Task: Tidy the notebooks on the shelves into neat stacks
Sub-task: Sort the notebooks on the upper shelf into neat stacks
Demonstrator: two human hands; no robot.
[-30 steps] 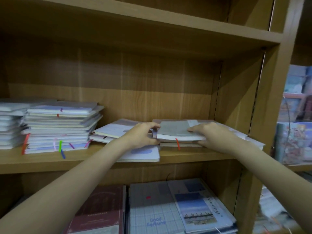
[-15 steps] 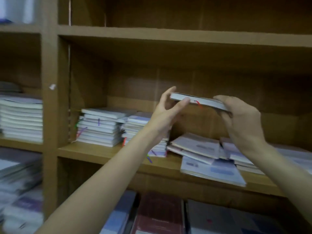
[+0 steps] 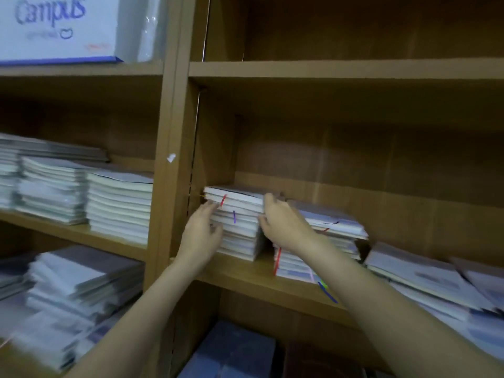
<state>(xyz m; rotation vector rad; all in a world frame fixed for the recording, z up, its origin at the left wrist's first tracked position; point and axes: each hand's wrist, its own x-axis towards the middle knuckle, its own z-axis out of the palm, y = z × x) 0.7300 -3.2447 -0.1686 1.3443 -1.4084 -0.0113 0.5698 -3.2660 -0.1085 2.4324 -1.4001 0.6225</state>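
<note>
A tall stack of white notebooks (image 3: 240,233) stands at the left end of the middle shelf (image 3: 245,274). On top of it lies a notebook with a red ribbon (image 3: 237,193). My left hand (image 3: 200,236) presses flat against the stack's left front side, fingers apart. My right hand (image 3: 283,227) is at the stack's right side, thumb over the top notebook's corner and fingers curled beneath it. A lower second stack (image 3: 335,227) sits just to the right, partly hidden by my right wrist. Further right, loose notebooks (image 3: 425,279) lie fanned out.
A wooden upright (image 3: 169,186) divides this bay from the left one, which holds more stacks (image 3: 120,205). A white Campus box (image 3: 57,28) sits top left. Blurred stacks (image 3: 76,296) fill the lower left, and dark notebooks (image 3: 234,350) lie on the shelf below.
The notebook I lifted from the right pile has been carried left and now rests on top of the left stack. Both hands came down to its sides, and my view swung left.
</note>
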